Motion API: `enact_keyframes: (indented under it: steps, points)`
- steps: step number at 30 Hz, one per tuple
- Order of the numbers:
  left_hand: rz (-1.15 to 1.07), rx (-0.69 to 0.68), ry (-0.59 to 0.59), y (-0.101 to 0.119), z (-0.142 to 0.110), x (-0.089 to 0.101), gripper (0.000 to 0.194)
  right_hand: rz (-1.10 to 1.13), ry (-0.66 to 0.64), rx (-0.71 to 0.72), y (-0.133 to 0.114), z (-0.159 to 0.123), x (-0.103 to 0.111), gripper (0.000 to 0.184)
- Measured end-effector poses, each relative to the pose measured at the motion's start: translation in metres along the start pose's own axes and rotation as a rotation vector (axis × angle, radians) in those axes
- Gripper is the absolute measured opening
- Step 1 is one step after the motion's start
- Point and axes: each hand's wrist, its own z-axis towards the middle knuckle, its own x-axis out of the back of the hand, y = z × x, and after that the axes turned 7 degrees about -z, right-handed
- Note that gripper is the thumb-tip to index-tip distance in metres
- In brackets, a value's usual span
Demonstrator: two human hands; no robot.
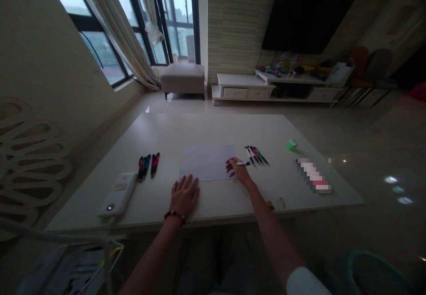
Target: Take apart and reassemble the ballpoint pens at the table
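A sheet of white paper (206,162) lies on the white table (213,128) in front of me. My left hand (184,194) rests flat with fingers spread, its fingertips at the paper's lower left edge; a beaded bracelet (175,216) circles that wrist. On the right part of the sheet, my right hand (237,168) is closed around a pen (243,163) with a white barrel and dark end. Faint lines of marks show near the paper's upper right. Close by on the right, several pens (256,155) lie side by side.
Several darker pens (146,166) lie at left, near a white box-shaped device (120,195). At right are a green sharpener-like item (291,144) and a blurred-out pink and white object (314,176). A teal basket (376,270) stands on the floor at lower right.
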Motion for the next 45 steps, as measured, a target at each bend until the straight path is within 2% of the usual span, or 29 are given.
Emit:
enact_keyframes:
  steps: [2, 5, 7, 17, 25, 29, 31, 34, 38, 42, 45]
  points:
    - [-0.008, 0.002, 0.0, 0.001, 0.0, 0.001, 0.043, -0.098, 0.023, 0.019, 0.01, 0.002, -0.007, 0.028]
    - [0.004, 0.004, -0.001, 0.001, 0.0, 0.002, 0.042, -0.224, 0.182, 0.096, 0.026, 0.003, -0.015, 0.021]
    - [0.019, 0.004, 0.0, 0.001, 0.0, 0.002, 0.042, -0.296, 0.238, 0.147, 0.034, 0.004, -0.017, 0.017]
    - [0.004, -0.001, 0.006, 0.001, 0.0, 0.002, 0.042, -0.669, 0.303, 0.249, 0.04, 0.008, -0.019, 0.021]
    - [0.019, -0.002, -0.007, 0.0, -0.001, 0.0, 0.043, -0.626, 0.275, 0.217, 0.042, 0.009, -0.019, 0.02]
    - [0.02, 0.001, -0.003, 0.0, -0.001, 0.0, 0.042, -0.408, 0.249, 0.181, 0.035, 0.004, -0.014, 0.018]
    - [0.021, 0.0, 0.0, 0.0, -0.001, 0.0, 0.042, -0.299, 0.288, 0.145, 0.03, -0.002, -0.006, 0.023]
    - [0.023, 0.002, 0.006, 0.001, -0.001, 0.001, 0.042, -0.282, 0.344, 0.115, 0.026, -0.012, 0.013, 0.045]
    - [0.014, 0.007, 0.005, 0.0, -0.001, 0.001, 0.042, -0.443, 0.273, 0.174, 0.026, -0.01, 0.056, 0.055]
    - [0.019, 0.005, 0.01, -0.001, 0.0, 0.001, 0.042, -0.645, 0.421, 0.208, 0.029, 0.008, 0.106, 0.054]
    - [0.022, 0.007, 0.011, -0.001, -0.001, 0.001, 0.042, -0.776, 0.36, 0.166, 0.032, 0.023, 0.137, 0.065]
